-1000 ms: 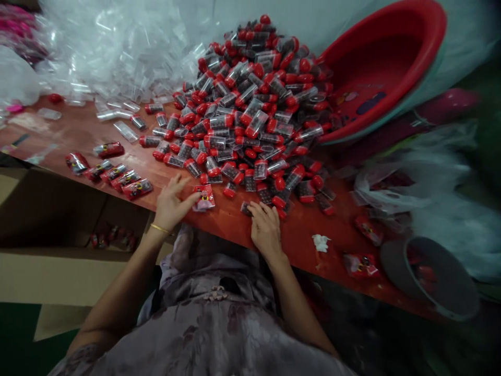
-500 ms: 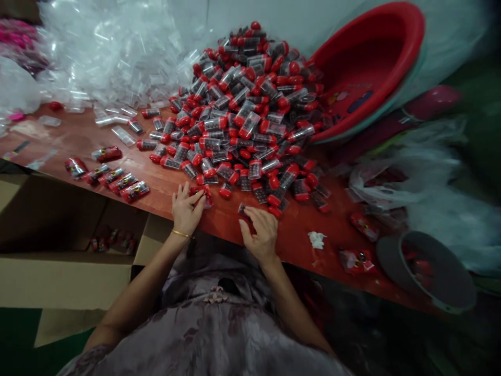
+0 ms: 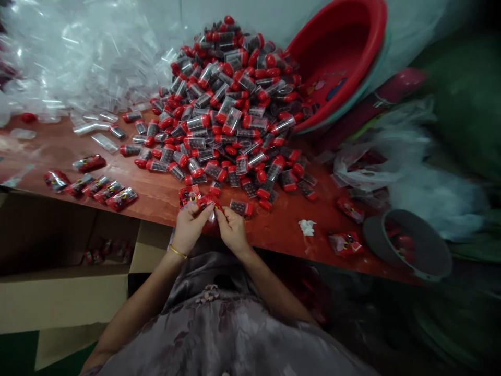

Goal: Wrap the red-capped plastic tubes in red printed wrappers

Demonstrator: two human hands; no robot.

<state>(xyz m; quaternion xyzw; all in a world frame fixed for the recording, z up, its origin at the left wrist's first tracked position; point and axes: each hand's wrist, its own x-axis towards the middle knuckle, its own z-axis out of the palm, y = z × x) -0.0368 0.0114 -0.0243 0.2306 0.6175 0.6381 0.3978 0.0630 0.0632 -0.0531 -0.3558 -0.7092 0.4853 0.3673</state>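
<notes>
Both my hands meet at the table's front edge. My left hand (image 3: 189,230) pinches one side of a small red printed wrapper (image 3: 209,201), and the fingers of my right hand (image 3: 234,232) close on its other side. Another red printed packet (image 3: 189,195) lies just beyond my left fingers. A clear tube with a red cap (image 3: 240,208) rests on the table beside my right fingers. Behind them rises a big heap of red-capped tubes (image 3: 235,117). Several wrapped packets (image 3: 106,191) lie in a row to the left.
Clear plastic pieces (image 3: 78,57) are piled at the back left. A red basin (image 3: 344,47) leans at the back right. A grey bowl (image 3: 422,245) stands right, near white tissue (image 3: 307,227). An open cardboard box (image 3: 62,305) is below the left table edge.
My hands have come together on the red wrapper. The tube that was at my right fingers now lies on the table. The whole view has shifted, moving the table's contents left.
</notes>
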